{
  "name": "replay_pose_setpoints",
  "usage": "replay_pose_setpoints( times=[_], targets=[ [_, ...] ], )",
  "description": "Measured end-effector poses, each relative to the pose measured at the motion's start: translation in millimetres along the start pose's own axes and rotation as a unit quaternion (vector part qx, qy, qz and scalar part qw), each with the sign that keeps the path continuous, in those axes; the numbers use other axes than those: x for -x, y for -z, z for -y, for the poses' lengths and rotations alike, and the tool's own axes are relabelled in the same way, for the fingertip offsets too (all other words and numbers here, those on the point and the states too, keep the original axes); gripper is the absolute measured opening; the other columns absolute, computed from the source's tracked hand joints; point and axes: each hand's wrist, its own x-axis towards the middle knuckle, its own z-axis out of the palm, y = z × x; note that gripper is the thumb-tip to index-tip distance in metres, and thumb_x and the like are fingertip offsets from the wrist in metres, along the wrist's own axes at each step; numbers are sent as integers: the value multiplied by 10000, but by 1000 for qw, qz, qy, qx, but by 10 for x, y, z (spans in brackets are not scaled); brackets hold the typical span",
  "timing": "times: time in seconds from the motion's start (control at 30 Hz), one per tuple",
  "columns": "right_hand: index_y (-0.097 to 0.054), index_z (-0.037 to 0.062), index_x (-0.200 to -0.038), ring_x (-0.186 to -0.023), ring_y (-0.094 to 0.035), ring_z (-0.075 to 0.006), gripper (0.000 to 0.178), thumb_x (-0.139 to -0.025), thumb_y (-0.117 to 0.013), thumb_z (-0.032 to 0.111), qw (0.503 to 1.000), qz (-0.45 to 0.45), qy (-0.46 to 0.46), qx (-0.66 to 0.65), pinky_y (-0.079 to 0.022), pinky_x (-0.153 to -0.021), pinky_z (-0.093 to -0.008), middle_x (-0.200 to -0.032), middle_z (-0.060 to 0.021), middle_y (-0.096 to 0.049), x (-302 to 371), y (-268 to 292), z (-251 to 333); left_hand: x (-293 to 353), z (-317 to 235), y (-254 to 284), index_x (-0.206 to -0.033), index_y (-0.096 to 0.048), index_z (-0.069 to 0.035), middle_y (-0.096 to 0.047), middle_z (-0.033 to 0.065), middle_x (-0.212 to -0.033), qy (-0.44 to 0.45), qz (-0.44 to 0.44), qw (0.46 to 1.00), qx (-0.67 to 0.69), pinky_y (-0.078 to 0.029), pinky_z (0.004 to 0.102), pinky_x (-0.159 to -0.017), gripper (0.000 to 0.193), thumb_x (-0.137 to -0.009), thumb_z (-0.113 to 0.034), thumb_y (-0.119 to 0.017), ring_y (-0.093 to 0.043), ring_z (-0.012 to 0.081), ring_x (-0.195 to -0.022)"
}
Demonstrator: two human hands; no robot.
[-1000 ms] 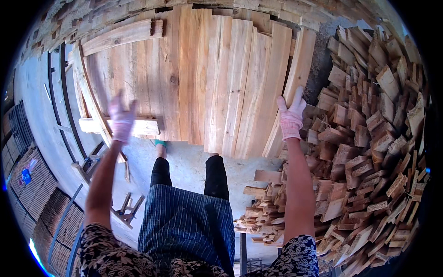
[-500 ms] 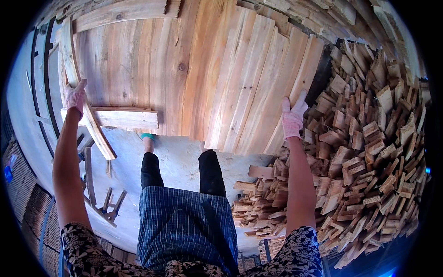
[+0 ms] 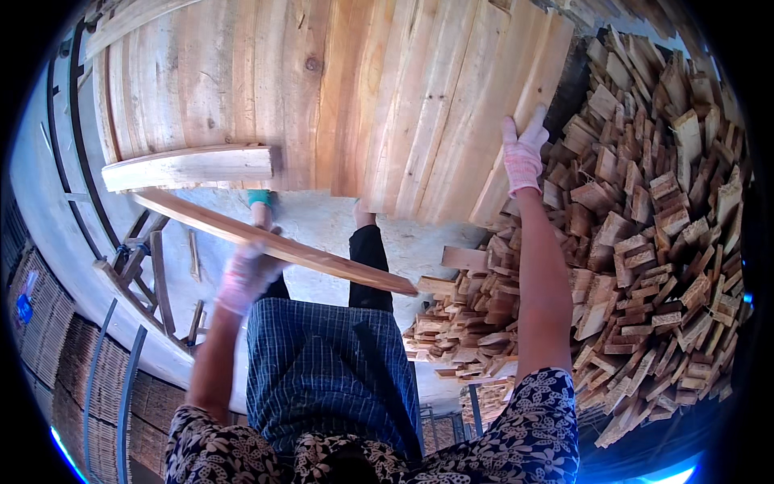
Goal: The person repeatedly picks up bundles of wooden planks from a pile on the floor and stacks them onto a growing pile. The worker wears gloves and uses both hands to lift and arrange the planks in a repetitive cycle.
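Note:
My left hand (image 3: 251,270), in a pink and white glove and blurred by motion, is closed around a long wooden strip (image 3: 322,260). The strip slants across in front of my legs, apart from the boards. My right hand (image 3: 526,147), gloved alike, rests on the rightmost plank of a row of wooden boards (image 3: 282,97), thumb and fingers spread along its surface. The boards lie side by side with uneven near ends. A short pale wood piece (image 3: 189,167) lies across their near left corner, and another wood piece (image 3: 133,22) lies at the far left.
A big heap of short wood offcuts (image 3: 645,234) rises at the right, close to my right forearm. Dark metal rails (image 3: 76,137) run along the left. A small wooden frame (image 3: 141,278) stands on the floor at the left, near stacked slatted panels (image 3: 44,315).
My left hand has drawn the long strip off the boards' left edge, toward me and rightward, turning it crosswise. My right hand stays on the right plank. The boards sit higher in view.

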Motion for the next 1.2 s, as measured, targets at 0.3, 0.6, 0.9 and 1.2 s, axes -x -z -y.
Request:
replay_pose_setpoints(
  times=[0.3,0.6,0.9,1.2],
  targets=[
    [-141,165,-1637,-1187,-504,-512,911,-960,-624,537,999,-4,22,30,-438,-1021,-509,-1389,-341,-394,-13,23,-11,-1662,1732,51,-896,-611,3,-603,214,-1141,46,81,948,305,-415,728,-1080,140,-773,28,-674,-594,400,-1174],
    [-127,138,-1642,-1197,-493,-523,943,-957,-602,579,999,5,-3,51,-413,-1040,-510,-1375,-373,-402,-54,53,142,-1704,1585,-92,-1134,-610,66,-645,252,-1190,46,63,957,279,-459,724,-1053,425,-744,-16,-758,-581,484,-1238],
    [-105,86,-1635,-1230,-462,-574,934,-975,-589,535,995,-23,45,87,-403,-1062,-536,-1413,-438,-363,-88,45,-49,-1541,1567,-492,-1061,-582,25,-610,181,-1158,84,19,952,293,-453,646,-1085,302,-827,-100,-725,-577,399,-1186],
    [-503,38,-1422,-1247,-529,-462,818,-755,-841,369,903,191,365,127,-439,-1094,-483,-1388,-298,-506,986,454,1115,-436,1047,-722,-1260,-479,-104,-531,106,-1296,-1,176,964,197,-464,638,-1092,684,-739,-238,-901,-547,350,-1271]
  ],
)
